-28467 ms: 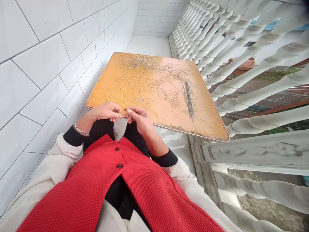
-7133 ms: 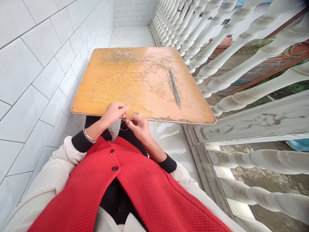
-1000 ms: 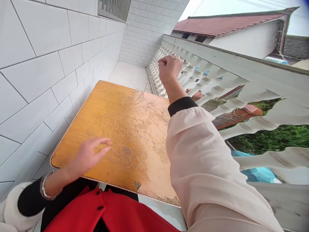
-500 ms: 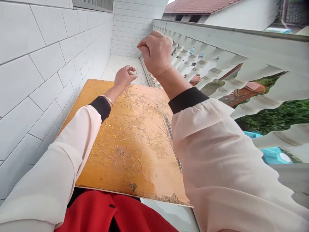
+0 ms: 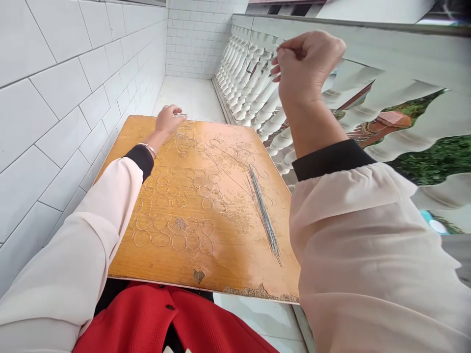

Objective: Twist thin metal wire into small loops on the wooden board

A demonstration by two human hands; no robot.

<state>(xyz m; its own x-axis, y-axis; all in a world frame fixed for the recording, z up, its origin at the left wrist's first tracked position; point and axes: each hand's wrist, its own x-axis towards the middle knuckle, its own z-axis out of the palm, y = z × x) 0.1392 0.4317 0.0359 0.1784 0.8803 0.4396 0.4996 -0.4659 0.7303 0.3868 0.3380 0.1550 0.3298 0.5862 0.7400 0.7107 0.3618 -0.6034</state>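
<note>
My right hand (image 5: 307,68) pinches a wire strand (image 5: 276,47) aloft; my left hand (image 5: 167,120) covers the wire tangle (image 5: 186,135), grip unclear.

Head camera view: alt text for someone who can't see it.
A person's right hand is raised, pinching what looks like a wire strand, while the left hand rests on tangled wire at the far end of a wooden table. Wire rings and straight wires lie on it.

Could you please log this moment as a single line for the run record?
left hand: on wire tangle, far edge | right hand: raised, pinching thin wire | table: wire rings in rows, straight wire bundle
</note>
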